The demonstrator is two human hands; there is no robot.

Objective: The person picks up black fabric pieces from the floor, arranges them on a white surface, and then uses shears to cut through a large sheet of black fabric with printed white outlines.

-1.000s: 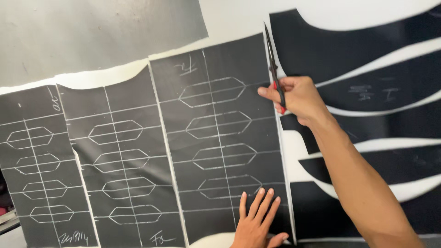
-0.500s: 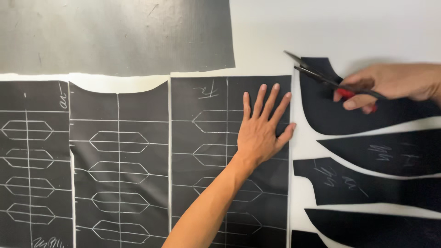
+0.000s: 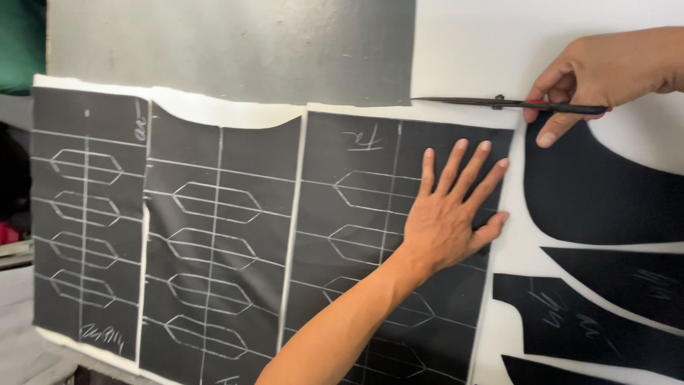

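My left hand (image 3: 449, 210) lies flat, fingers spread, on the right-hand black pattern panel (image 3: 356, 235), which carries white chalk lines and long hexagon shapes. My right hand (image 3: 605, 71) grips a pair of scissors (image 3: 499, 104) with a red and black handle. The blades lie level and point left along the white strip just above that panel's top edge. Two more chalk-marked black panels (image 3: 214, 235) lie side by side to the left on white backing material (image 3: 214, 114).
A large plain grey sheet (image 3: 235, 43) lies beyond the panels. Curved black cut pieces (image 3: 598, 192) with chalk marks sit on the white material at the right. The table's left edge (image 3: 28, 214) drops off, with green fabric (image 3: 21, 43) past it.
My left hand slid further up the right panel and pressed flat. My right hand swung the scissors from over the curved pieces to lie level along the panel's top edge.
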